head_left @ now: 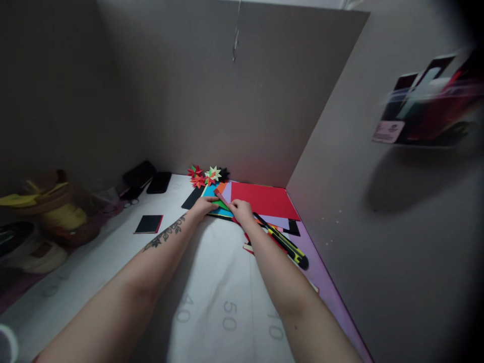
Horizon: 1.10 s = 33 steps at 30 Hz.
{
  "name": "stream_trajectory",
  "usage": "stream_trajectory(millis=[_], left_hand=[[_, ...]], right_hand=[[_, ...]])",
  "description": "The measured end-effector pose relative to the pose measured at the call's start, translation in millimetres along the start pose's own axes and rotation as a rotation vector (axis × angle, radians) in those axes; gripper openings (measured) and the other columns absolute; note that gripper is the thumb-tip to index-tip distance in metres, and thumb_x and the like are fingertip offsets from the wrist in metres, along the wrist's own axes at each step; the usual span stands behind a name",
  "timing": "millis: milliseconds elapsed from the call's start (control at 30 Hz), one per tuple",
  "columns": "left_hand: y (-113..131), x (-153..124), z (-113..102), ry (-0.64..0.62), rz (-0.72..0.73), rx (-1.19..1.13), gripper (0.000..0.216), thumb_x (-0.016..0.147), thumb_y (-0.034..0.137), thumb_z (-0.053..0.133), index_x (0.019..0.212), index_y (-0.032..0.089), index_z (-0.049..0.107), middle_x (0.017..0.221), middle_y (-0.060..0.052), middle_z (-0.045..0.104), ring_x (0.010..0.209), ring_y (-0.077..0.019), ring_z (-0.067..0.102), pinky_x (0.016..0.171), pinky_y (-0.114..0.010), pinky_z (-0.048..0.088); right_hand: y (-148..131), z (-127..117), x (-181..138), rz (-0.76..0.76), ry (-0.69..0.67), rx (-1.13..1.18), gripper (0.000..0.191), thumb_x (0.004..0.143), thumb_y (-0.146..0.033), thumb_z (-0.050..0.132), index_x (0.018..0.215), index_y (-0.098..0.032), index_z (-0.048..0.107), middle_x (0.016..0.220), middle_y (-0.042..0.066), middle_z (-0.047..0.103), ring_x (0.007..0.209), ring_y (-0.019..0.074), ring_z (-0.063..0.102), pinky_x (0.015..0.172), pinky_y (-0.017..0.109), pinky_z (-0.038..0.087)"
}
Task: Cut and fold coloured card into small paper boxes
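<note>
At the far end of the table my left hand point(205, 205) rests at the left edge of fanned coloured paper, thumb and index finger apart beside a green sheet point(221, 205). A blue sheet point(208, 191) lies around the green one. Close by, my right hand point(242, 209) has its fingers closed at the lower end of a narrow reddish paper strip point(221, 196), which slants up to the left above the sheets. A large red sheet point(260, 198) extends right of my right hand. My right forearm partly covers a black-and-yellow utility knife point(289, 245).
Folded paper stars point(206, 175) stand against the back wall. A dark square paper stack point(148, 224) and a black phone point(159, 182) lie left. Blurred pots and containers point(56, 212) line the left side. A filled clear holder point(427, 111) hangs on the right wall.
</note>
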<state>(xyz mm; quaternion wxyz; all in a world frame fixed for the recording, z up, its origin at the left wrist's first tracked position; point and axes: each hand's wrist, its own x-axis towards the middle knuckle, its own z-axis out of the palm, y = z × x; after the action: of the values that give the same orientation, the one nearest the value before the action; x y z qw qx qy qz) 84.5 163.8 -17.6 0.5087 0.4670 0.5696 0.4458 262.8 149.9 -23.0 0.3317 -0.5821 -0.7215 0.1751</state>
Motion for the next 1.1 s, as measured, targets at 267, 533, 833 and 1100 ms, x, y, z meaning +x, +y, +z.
stream_trajectory(millis=[267,533,833,1100], left_hand=[[-5.2,-4.6,3.0,0.05,0.096,-0.018,0.058,0.052,0.019,0.083,0.107,0.01,0.066,0.073,-0.001,0.064,0.067,-0.013,0.061,0.066,-0.024,0.049],[-6.9,-4.5,5.1,0.079,0.089,-0.053,0.072,0.054,0.022,0.085,0.119,0.009,0.057,0.072,0.001,0.062,0.061,-0.0111,0.059,0.063,-0.024,0.049],[-8.5,-3.8,5.0,0.077,0.111,-0.051,0.067,0.052,0.018,0.085,0.114,0.01,0.06,0.068,0.001,0.062,0.063,-0.0126,0.06,0.065,-0.025,0.049],[-13.1,-0.2,5.8,0.078,0.132,-0.06,0.064,0.05,0.021,0.086,0.108,0.011,0.062,0.066,0.002,0.062,0.063,-0.0133,0.061,0.065,-0.027,0.049]], right_hand=[[0.3,4.7,-2.1,-0.259,-0.002,0.07,0.028,0.076,-0.007,0.045,0.085,-0.021,0.068,0.108,0.005,0.066,0.102,0.0174,0.057,0.093,0.028,0.041],[4.0,9.2,-0.1,-0.213,0.032,0.038,0.011,0.075,-0.021,0.062,0.084,-0.02,0.068,0.087,0.003,0.068,0.082,0.0169,0.06,0.078,0.026,0.044],[5.9,9.4,1.4,-0.214,0.059,0.042,0.005,0.075,-0.019,0.061,0.078,-0.021,0.064,0.078,0.0,0.065,0.074,0.0149,0.056,0.071,0.024,0.041],[5.3,9.4,0.6,-0.237,0.058,0.018,0.006,0.073,-0.021,0.061,0.078,-0.021,0.063,0.076,0.0,0.062,0.071,0.0154,0.054,0.068,0.025,0.039]])
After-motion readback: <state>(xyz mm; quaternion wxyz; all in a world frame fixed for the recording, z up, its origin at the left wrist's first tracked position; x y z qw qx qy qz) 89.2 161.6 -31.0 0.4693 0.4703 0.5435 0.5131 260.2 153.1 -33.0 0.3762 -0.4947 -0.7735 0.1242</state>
